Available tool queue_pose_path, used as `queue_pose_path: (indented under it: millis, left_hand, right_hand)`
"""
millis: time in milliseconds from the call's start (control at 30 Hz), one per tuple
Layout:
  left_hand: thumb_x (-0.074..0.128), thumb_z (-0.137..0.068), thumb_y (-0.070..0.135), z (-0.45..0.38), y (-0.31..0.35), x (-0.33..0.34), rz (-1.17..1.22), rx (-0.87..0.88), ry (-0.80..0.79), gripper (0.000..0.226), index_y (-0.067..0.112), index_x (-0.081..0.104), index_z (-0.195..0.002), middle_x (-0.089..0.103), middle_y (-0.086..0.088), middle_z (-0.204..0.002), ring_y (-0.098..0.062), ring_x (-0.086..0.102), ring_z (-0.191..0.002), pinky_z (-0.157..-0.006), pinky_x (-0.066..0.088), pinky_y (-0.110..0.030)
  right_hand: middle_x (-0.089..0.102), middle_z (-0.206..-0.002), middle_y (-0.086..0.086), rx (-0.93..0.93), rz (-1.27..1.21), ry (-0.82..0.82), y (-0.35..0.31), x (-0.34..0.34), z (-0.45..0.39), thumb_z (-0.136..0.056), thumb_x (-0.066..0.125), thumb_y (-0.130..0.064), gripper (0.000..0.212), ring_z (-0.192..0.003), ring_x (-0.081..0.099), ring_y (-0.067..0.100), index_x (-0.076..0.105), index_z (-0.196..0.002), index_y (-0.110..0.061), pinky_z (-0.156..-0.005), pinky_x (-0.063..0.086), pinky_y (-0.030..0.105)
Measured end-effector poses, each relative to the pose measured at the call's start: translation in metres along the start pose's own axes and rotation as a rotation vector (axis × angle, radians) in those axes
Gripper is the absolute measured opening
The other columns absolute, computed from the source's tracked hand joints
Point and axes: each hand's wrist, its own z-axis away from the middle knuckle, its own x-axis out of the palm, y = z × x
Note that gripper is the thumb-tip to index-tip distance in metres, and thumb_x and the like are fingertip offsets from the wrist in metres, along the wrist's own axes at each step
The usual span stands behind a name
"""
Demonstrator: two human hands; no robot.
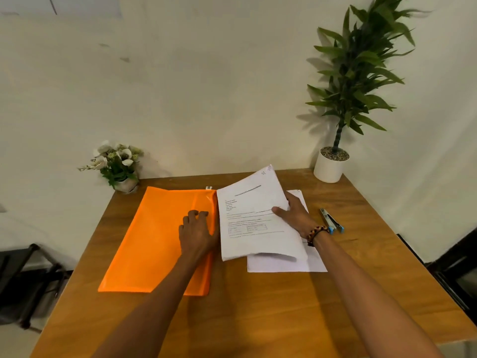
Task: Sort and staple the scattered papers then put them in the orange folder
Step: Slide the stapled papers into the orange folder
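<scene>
The orange folder (152,241) lies flat on the left half of the wooden table (258,306). My left hand (197,233) rests on the folder near its right edge, fingers bent, knuckles up. My right hand (294,215) grips a stack of printed papers (253,223) by its right edge, thumb on top; the stack is lifted and tilted, its left edge against the folder's right edge. More white sheets (284,264) lie flat beneath it. A stapler (331,220) with blue tips lies just right of my right wrist.
A small pot of white flowers (116,164) stands at the table's back left corner. A tall green plant in a white pot (331,164) stands at the back right. A wall runs behind the table. A dark chair (28,280) is off the left side.
</scene>
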Motion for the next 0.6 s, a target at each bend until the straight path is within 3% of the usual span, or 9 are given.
queue_pose_path:
  millis: [67,167,333,433,600]
  left_hand:
    - [0.059,-0.09,0.063,0.002,0.003,0.0,-0.058,-0.001,0.005,0.065,0.015,0.059,-0.134,0.056,-0.013,-0.138,-0.035,0.052,-0.125,-0.097,0.046,-0.05]
    - [0.059,-0.094,0.05,0.001,0.005,-0.004,-0.04,0.002,0.046,0.049,0.014,0.065,-0.127,0.062,-0.013,-0.129,-0.034,0.056,-0.118,-0.092,0.047,-0.046]
    - [0.067,-0.092,0.031,0.002,0.008,-0.011,0.237,-0.105,0.144,0.02,0.013,0.075,-0.089,0.069,-0.009,-0.098,-0.029,0.063,-0.095,-0.07,0.049,-0.039]
    - [0.069,-0.093,0.025,0.004,0.012,-0.016,0.329,-0.185,0.134,0.02,0.008,0.075,-0.083,0.073,-0.01,-0.089,-0.03,0.068,-0.086,-0.066,0.044,-0.033]
    - [0.069,-0.094,0.031,-0.003,0.006,-0.02,0.464,-0.29,0.086,0.027,0.007,0.077,-0.087,0.076,-0.013,-0.095,-0.034,0.07,-0.09,-0.072,0.047,-0.035]
  right_hand:
    - [0.066,-0.124,0.003,0.014,-0.023,0.001,0.001,-0.003,0.002,-0.094,0.069,-0.009,0.041,-0.101,0.067,0.008,0.055,-0.132,-0.011,-0.07,0.058,0.02]
    - [0.066,-0.124,0.002,0.03,-0.033,-0.017,0.002,-0.004,0.005,-0.094,0.069,-0.008,0.039,-0.102,0.066,0.008,0.055,-0.13,-0.015,-0.071,0.059,0.021]
    - [0.067,-0.12,-0.006,0.051,-0.045,-0.067,0.008,-0.006,0.01,-0.092,0.071,-0.01,0.047,-0.102,0.068,0.007,0.054,-0.136,-0.017,-0.07,0.058,0.019]
    - [0.067,-0.118,-0.009,0.059,-0.052,-0.114,0.005,-0.008,0.013,-0.092,0.072,-0.01,0.046,-0.097,0.07,0.004,0.055,-0.133,-0.019,-0.07,0.058,0.019]
    - [0.067,-0.124,-0.006,0.069,-0.033,-0.186,0.001,-0.01,0.012,-0.092,0.072,-0.013,0.048,-0.104,0.069,0.009,0.055,-0.136,-0.02,-0.073,0.059,0.022]
